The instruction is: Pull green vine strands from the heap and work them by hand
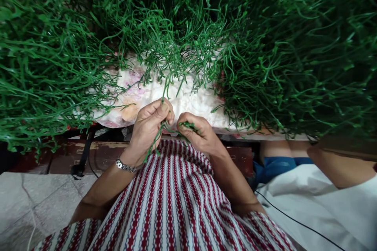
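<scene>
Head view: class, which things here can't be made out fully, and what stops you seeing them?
Green strands: head view; fingers of the left hand and right hand cover where they are gripped.
Floral cloth: head view; mostly buried under the green heap.
Green heap: head view; cut off by the top and side edges.
Other person's arm: head view; only part shows, cut by the right edge.

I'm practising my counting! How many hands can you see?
2. The left hand and the right hand sit side by side mid-picture, pinching green strands. Another person's arm shows at the right; its hand is hidden.
</scene>
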`<state>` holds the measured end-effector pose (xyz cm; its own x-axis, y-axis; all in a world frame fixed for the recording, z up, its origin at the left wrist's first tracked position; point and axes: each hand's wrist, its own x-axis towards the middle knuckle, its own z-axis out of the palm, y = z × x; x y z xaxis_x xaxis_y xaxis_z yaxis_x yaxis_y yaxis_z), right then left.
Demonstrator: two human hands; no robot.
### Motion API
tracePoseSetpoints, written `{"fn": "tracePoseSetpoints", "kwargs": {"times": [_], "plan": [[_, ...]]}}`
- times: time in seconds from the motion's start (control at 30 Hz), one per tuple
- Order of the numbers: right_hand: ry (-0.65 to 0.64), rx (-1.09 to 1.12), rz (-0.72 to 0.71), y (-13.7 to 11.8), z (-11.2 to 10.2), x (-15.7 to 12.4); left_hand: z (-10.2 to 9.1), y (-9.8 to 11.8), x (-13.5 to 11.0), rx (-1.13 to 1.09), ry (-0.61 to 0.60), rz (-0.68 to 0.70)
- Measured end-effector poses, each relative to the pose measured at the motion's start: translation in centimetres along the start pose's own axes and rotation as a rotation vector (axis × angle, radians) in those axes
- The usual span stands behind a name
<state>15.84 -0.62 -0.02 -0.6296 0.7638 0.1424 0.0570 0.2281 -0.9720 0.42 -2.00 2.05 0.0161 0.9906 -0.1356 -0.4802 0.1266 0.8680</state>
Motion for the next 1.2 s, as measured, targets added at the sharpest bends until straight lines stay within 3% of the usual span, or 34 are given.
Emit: {"fn": "tracePoseSetpoints", "kwargs": {"times": [0.07, 0.17, 0.27, 0.37, 0.7, 0.97, 1.07, 1.2], "plan": [[0.027, -0.018, 0.109, -0.2, -0.3, 0.1, 0.0, -0.5, 0.1, 0.088, 0.056, 0.093], [-0.003, 0.171, 0.244, -0.1, 0.5, 0.2, 0.1, -1.5, 0.2, 0.252, 0.115, 0.191], [-0.006, 0.415, 0.271, 0.3, 2.2, 0.2, 0.4, -2.3, 0.2, 0.379, 0.118, 0.249], [0.042, 0.500, 0.278, 0.6, 3.2, 0.3, 0.6, -2.7, 0.2, 0.441, 0.104, 0.287], [0.072, 0.569, 0.287, 0.8, 2.9, 0.3, 0.3, -2.7, 0.5, 0.117, -0.039, 0.070], [0.086, 0.666, 0.326, 1.4, 3.4, 0.2, 0.8, -2.9, 0.0, 0.241, 0.034, 0.163], [0.091, 0.665, 0.374, 1.1, 3.4, 0.2, 0.9, -2.8, 0.0, 0.150, -0.012, 0.118], [0.081, 0.524, 0.320, 0.6, 2.7, 0.3, 0.8, -2.2, 0.4, 0.008, 0.007, 0.024]]}}
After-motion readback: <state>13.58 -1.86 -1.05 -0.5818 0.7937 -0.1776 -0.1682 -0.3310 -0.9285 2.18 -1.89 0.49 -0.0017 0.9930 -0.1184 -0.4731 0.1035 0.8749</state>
